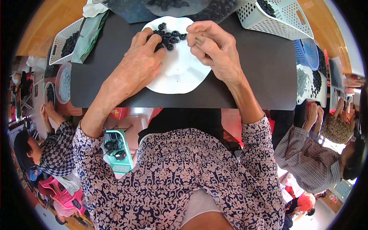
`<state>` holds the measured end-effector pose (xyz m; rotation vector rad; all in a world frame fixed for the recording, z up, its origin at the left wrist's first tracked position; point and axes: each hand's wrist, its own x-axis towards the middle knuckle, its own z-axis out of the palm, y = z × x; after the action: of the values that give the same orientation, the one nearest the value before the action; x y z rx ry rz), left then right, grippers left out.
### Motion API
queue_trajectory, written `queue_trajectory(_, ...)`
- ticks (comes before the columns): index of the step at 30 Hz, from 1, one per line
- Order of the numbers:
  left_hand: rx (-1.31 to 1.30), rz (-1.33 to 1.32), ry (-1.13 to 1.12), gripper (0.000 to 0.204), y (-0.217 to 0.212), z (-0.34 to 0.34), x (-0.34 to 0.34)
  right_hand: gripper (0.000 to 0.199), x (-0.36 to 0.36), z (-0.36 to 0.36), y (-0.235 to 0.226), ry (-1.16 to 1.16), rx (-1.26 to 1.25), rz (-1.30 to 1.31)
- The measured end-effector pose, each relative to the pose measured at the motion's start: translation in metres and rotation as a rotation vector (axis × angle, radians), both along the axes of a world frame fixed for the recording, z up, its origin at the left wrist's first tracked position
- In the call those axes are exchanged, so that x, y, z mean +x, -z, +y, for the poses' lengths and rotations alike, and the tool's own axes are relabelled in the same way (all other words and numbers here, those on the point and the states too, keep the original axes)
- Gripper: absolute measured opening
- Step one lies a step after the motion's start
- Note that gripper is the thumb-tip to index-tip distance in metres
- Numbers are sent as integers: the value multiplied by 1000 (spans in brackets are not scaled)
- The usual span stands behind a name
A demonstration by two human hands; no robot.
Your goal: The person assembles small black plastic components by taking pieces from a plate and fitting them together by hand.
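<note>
A white plate (176, 78) with a wavy rim lies in front of me, bearing a small heap of black round parts (170, 41) with holes in their middles. My left hand (140, 63) reaches over the plate's left side, its fingers curled down on the black parts at the heap's edge. Just right of the heap, my right hand (216, 50) is raised above the plate's right edge with the fingers bent in and pressed together. One black part sits close beside its fingertips. Whatever those fingers hold is hidden.
The plate rests on a dark table (264, 73). Behind it stands a large clear tub (134, 11) of black parts. White baskets (276, 23) (59, 48) with black parts flank it, with a blue basket (306, 53) at right. Other people sit at both sides.
</note>
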<state>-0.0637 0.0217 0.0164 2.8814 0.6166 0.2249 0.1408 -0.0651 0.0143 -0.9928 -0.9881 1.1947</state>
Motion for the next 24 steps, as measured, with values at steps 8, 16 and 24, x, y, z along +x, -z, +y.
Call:
queue_trajectory(8, -239, -423, -9, 14, 13, 1, 11, 18, 0, 3, 8, 10, 138, -322)
queue_trajectory(16, -128, -462, -49, 13, 10, 6, 11, 15, -2, 4, 7, 136, 124, -357)
queue_trajectory(24, -74, -192, 88, 23, -4, -16, 6, 15, 2, 3, 4, 99, 62, -239)
